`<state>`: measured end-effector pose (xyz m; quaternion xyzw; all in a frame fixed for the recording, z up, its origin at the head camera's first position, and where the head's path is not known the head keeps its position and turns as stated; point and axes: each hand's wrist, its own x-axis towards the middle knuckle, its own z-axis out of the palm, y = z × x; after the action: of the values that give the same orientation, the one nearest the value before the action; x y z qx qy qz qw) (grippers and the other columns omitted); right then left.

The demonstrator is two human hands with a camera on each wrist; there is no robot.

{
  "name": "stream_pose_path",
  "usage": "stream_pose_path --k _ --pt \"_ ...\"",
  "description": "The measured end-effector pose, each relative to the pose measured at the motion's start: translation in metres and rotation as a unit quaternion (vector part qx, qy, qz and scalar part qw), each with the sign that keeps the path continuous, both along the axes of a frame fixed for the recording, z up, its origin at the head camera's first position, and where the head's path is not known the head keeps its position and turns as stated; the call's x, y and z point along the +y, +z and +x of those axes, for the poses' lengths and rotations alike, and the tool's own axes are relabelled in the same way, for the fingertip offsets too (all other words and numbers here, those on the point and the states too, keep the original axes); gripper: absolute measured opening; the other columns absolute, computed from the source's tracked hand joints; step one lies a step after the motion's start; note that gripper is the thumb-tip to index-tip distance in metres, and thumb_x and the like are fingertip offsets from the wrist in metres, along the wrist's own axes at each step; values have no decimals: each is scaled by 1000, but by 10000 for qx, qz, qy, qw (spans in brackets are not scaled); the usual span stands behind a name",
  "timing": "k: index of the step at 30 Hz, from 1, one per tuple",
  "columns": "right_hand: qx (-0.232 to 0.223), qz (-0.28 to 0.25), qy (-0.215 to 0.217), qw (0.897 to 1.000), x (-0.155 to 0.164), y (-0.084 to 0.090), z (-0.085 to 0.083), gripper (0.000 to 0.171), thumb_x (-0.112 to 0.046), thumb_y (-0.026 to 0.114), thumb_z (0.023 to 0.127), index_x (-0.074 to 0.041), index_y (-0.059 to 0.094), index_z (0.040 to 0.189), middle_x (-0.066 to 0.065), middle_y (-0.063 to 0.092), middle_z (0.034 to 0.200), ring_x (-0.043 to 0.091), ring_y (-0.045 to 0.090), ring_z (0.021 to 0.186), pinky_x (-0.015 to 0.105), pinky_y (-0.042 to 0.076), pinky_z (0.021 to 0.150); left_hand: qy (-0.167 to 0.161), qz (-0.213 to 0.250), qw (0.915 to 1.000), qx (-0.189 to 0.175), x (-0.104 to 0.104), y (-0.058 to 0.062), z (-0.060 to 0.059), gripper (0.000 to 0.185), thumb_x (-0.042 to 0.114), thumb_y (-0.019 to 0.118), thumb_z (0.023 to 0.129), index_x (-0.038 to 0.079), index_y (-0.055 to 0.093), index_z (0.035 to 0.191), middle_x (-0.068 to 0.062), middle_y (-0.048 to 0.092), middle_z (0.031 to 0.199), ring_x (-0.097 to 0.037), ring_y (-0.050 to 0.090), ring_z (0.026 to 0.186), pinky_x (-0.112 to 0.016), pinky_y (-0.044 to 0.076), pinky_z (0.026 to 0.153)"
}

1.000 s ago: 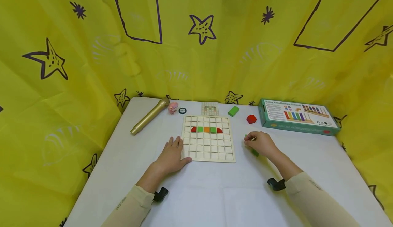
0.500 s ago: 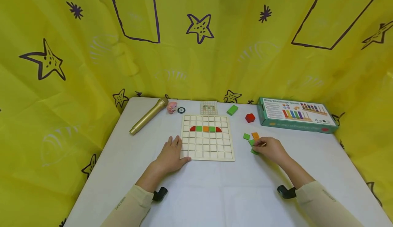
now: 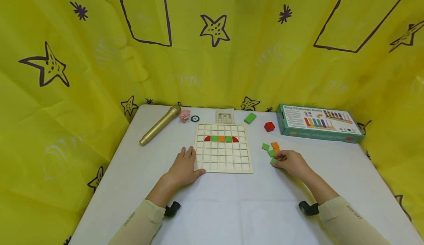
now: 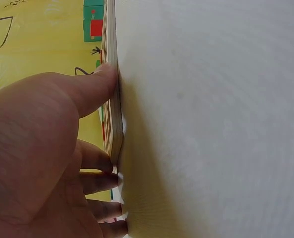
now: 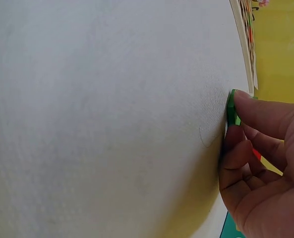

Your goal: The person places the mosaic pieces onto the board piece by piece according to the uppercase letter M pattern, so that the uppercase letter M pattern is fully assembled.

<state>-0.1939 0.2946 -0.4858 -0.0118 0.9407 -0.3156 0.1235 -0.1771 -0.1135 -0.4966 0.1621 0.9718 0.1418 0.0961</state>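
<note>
Row begun on the board [image 3: 222,167], green tile [image 3: 273,160] pinched in my right hand [image 3: 293,162].
Five pieces [image 3: 221,138] (red, green, orange, green, red) lay in one row at frame centre; the other cells were bare, and more green and orange tiles [image 3: 265,146] lay loose at centre right, so I judged the work only partly done. My right thumb and fingers gripped the green tile there; whether it was off the surface [image 3: 212,215] I could not tell. My left hand [image 3: 183,168] lay with fingers extended at the board's lower left, thumb on the near edge. The white surface also carried a microphone [image 3: 160,125] at centre left, a card [image 3: 224,115] just above the board, and a box [image 3: 321,123] at centre right; yellow cloth [image 3: 232,72] filled the upper frame.
</note>
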Motion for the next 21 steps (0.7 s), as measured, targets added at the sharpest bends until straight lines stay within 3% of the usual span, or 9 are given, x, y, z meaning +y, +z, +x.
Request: stream_pose_path --k 6,16,21 --pt "10 -41 40 10000 -1 0 -1 30 -19 80 87 1 69 108 8 63 94 26 54 87 36 48 77 3 35 10000 1 0 1 0 90 51 63 96 -13 32 150 -29 26 159 -51 17 147 -59 24 116" --pt "178 -75 512 9985 -6 4 -6 16 -14 75 91 -4 70 103 4 61 89 23 54 85 35 48 76 -6 51 10000 -15 0 1 1 90 52 62 96 -13 32 151 -29 26 159 -51 16 147 -59 23 117" --pt "243 -56 684 9973 -14 10 -11 18 -13 72 93 -5 75 108 4 62 89 23 53 86 35 48 75 -10 36 10000 1 -1 0 0 90 52 62 96 -13 32 151 -29 26 159 -50 16 147 -59 23 117"
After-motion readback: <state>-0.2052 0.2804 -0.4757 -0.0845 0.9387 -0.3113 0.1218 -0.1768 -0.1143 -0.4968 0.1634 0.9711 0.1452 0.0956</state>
